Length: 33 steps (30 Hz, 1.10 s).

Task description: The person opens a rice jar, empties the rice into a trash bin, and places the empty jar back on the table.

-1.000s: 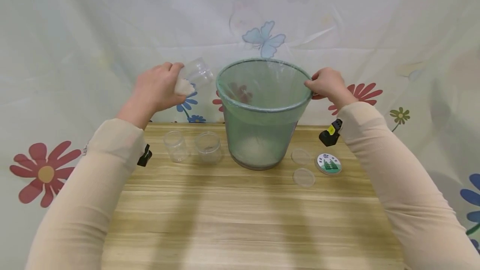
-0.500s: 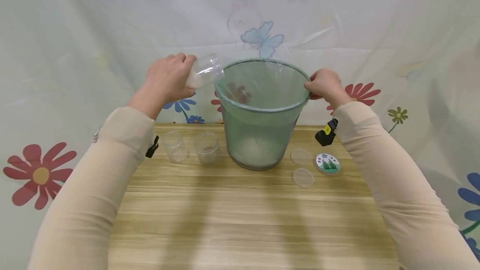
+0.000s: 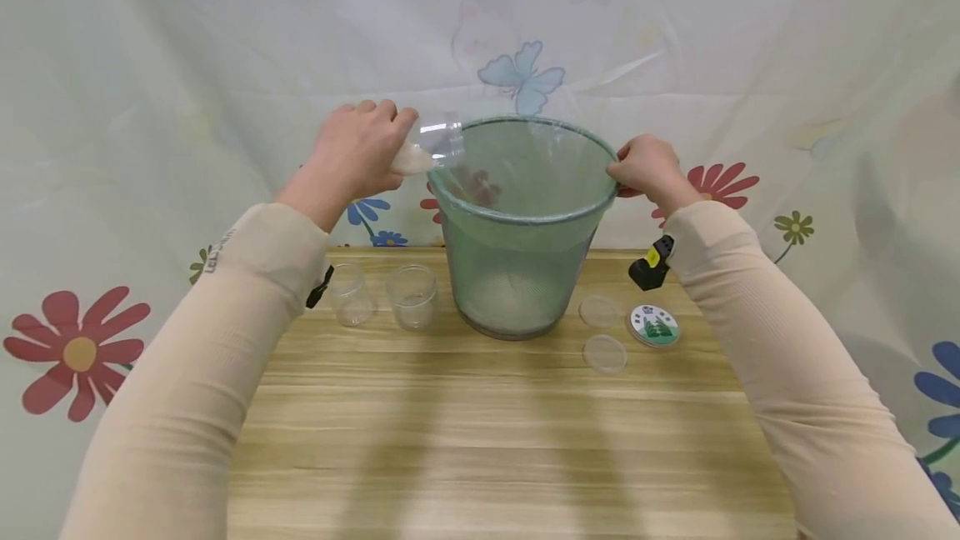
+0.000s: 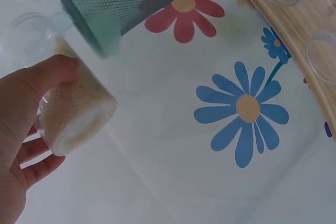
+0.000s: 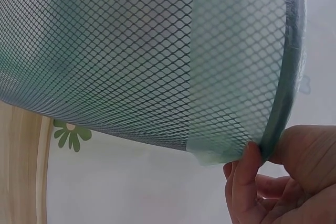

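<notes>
My left hand (image 3: 363,148) grips a clear plastic jar (image 3: 442,138), tilted with its mouth toward the bin's left rim. White grains like rice (image 4: 79,103) lie inside it in the left wrist view. A mesh wastebasket (image 3: 487,273) stands upright on the table, lined with a thin green plastic bag (image 5: 236,56) folded over its rim. At the right side of that rim, my right hand (image 3: 647,167) pinches bag and edge between thumb and fingers. Pale matter shows through the mesh near the bottom; what it is, I cannot tell.
Two uncovered clear jars (image 3: 412,298) stand left of the wastebasket on the wooden table (image 3: 480,432). To its right lie two clear round lids (image 3: 604,353) and a round lid with a green and white label (image 3: 654,326). A flowered sheet (image 3: 300,40) hangs behind.
My left hand has moved right and slightly up with the jar, bringing its mouth from beside the wastebasket to its left rim. The right hand has kept its hold on the rim.
</notes>
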Tool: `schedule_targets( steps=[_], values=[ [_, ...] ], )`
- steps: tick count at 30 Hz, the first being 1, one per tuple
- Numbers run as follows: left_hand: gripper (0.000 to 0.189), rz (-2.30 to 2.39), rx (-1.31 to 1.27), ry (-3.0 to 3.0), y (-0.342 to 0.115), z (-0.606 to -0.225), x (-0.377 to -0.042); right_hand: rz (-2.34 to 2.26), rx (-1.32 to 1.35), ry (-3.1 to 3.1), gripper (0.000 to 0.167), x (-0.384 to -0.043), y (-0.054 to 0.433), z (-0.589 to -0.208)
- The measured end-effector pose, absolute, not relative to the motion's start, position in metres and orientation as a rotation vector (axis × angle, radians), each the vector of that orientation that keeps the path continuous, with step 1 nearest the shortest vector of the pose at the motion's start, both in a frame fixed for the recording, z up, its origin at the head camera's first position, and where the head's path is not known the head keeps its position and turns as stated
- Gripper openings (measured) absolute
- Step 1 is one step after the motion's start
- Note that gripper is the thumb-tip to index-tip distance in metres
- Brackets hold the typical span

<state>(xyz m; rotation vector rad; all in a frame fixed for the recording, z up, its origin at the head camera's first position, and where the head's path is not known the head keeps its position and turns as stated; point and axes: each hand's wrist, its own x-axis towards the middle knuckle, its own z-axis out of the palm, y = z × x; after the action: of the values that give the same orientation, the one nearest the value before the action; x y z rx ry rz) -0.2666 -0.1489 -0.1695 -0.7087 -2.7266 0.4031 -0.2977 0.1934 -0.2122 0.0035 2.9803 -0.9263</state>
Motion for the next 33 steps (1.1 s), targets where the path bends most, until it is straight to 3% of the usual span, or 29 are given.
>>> schedule_targets(
  steps=[19,33],
  values=[
    [0.068,0.526,-0.768,-2.646,-0.138,-0.173,-0.265,-0.994,-0.013,2.966,0.034,-0.297,0.19,-0.214],
    [0.052,0.498,-0.817,-2.557,-0.131,-0.175,-0.263,-0.895,-0.026,3.012,0.037,-0.297,0.19,-0.215]
  ],
)
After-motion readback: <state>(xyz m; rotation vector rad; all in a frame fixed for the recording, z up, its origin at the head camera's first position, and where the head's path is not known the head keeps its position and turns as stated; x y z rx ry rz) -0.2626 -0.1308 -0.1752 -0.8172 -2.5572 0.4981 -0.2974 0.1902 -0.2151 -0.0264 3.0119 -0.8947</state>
